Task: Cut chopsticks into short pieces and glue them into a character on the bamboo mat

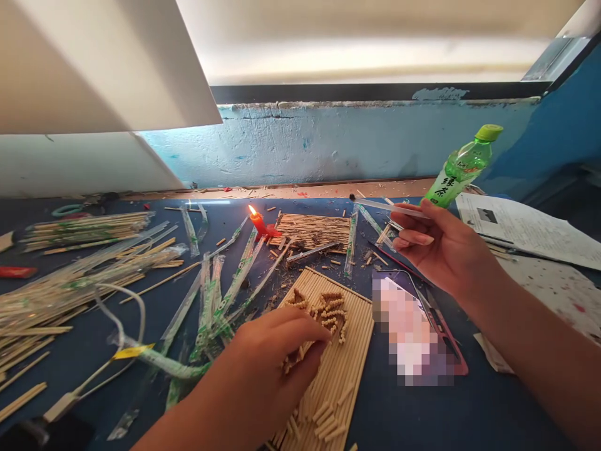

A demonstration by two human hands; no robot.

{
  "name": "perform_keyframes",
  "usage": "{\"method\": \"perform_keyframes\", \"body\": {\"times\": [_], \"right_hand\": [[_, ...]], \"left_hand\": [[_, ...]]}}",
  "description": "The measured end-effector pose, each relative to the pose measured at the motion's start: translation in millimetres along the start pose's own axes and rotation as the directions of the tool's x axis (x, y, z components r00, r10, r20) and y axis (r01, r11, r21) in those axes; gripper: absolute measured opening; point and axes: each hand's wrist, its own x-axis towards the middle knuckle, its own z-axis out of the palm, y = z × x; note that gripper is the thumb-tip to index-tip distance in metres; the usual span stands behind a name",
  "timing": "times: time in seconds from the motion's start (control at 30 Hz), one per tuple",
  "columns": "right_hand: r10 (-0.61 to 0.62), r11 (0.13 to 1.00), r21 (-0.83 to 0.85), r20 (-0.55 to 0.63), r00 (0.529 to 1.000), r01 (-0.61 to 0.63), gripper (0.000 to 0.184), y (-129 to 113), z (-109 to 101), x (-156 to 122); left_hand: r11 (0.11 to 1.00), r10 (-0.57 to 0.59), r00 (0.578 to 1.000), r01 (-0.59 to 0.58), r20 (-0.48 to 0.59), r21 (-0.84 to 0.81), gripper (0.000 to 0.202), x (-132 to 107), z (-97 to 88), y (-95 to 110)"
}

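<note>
My left hand (267, 363) rests on a mat of joined wooden sticks (342, 369), its fingers curled down over a pile of short stick pieces (328, 310). My right hand (441, 244) is raised above the table and pinches a thin translucent stick (385, 207) that points left. A lit red candle (257, 220) stands behind the mat. A second stick mat (312, 230) lies beyond the candle.
Bundles of bamboo sticks (70, 275) and several empty plastic wrappers (220, 282) cover the left of the blue table. A phone (413, 326) lies right of the mat. A green tea bottle (462, 166) and printed papers (521, 235) sit at the right. A white cable (117, 319) lies at the front left.
</note>
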Motion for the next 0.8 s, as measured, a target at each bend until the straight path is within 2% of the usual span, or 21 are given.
{"method": "perform_keyframes", "body": {"times": [0.2, 0.37, 0.53, 0.8], "right_hand": [[0.020, 0.999, 0.028, -0.002, 1.000, -0.020, 0.028, 3, 3, -1], [0.026, 0.998, 0.063, -0.014, 1.000, -0.025, 0.026, 2, 4, -2], [0.021, 0.999, 0.025, -0.009, 1.000, -0.020, 0.024, 3, 4, -2], [0.018, 1.000, 0.023, 0.009, 1.000, -0.019, 0.023, 4, 3, -1]], "left_hand": [[0.987, 0.042, 0.999, -0.045, 0.022, 0.155, 0.019, -5, 11.9, -4], [0.984, 0.084, 0.995, -0.090, 0.048, 0.156, 0.016, -5, 17.2, -2], [0.971, 0.148, 0.989, -0.147, 0.012, 0.187, 0.017, -1, 20.2, -3], [0.963, 0.161, 0.987, -0.161, 0.016, 0.216, 0.017, -1, 23.4, -6]]}}
